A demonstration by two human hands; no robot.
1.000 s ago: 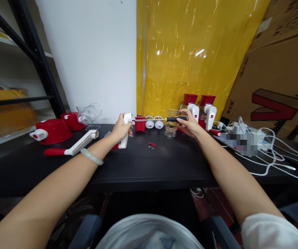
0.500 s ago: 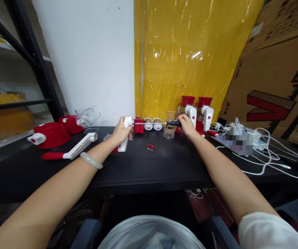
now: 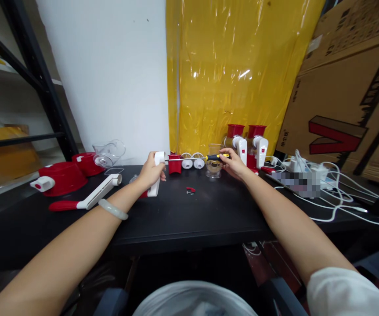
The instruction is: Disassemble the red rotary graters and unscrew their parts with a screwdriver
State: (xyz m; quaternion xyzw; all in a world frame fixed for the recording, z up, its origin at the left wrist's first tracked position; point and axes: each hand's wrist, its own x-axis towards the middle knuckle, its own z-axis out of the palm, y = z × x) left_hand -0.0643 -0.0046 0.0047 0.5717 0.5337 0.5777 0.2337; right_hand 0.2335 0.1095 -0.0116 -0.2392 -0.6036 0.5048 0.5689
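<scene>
My left hand (image 3: 153, 170) is wrapped round a white crank handle (image 3: 157, 186) with a red grip, held above the black table. A screwdriver (image 3: 213, 157) with a black and yellow handle is in my right hand (image 3: 232, 163), its fingers closed on the handle's end. The long shaft lies level, and its tip meets the round white end of the crank. Whether the tip sits in a screw is too small to tell. On the table between my hands lie a small red clip-shaped piece (image 3: 191, 189) and tiny metal screws (image 3: 189, 193).
A second crank handle (image 3: 92, 195) and red housings (image 3: 57, 180) lie at left. Behind my hands stand a red part (image 3: 175, 164), white drums (image 3: 192, 161) and a clear cup (image 3: 213, 169). Two assembled red-and-white grinders (image 3: 257, 140) and tangled white cables (image 3: 336, 193) are at right.
My right hand has shifted its hold on the screwdriver; its fingers are looser and yellow on the handle now shows. The tip stays at the crank. The whole view has shifted slightly.
</scene>
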